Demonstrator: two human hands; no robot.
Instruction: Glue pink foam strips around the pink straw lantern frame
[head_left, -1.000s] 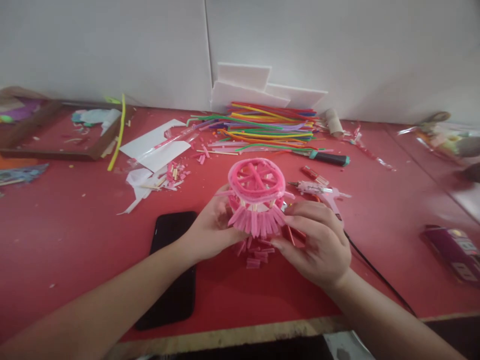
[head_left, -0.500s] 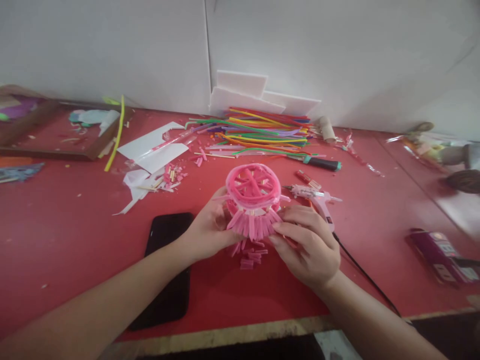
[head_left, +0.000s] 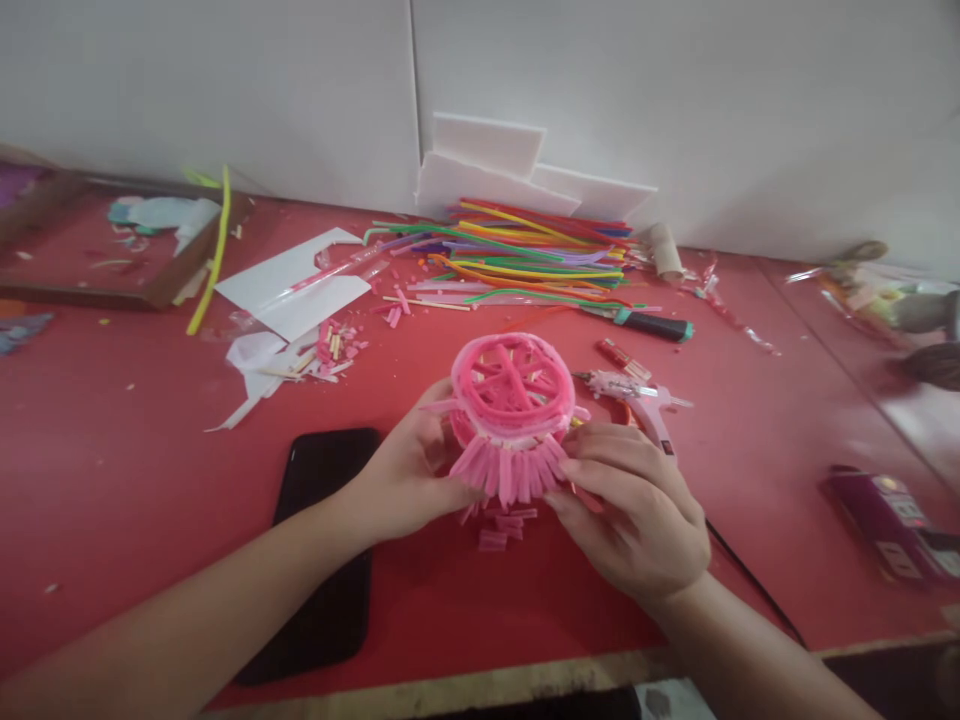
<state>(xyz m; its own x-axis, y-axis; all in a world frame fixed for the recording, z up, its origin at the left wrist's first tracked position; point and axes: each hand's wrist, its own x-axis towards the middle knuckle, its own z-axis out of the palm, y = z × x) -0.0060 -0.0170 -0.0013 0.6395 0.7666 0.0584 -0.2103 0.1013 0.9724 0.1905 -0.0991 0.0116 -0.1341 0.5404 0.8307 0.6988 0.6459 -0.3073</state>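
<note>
Head view: red table [head_left: 442, 610] beneath pale wall [head_left: 225, 90]; left hand [head_left: 412, 485] and right hand [head_left: 637, 510] grip pink model [head_left: 514, 425].

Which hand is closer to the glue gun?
The right hand, just in front of the glue gun; the left hand is farther off, on the opposite side of the pink model.

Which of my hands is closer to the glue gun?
Right. Your right hand is just in front of the glue gun; your left hand is farther, holding the left side of the pink model.
</note>
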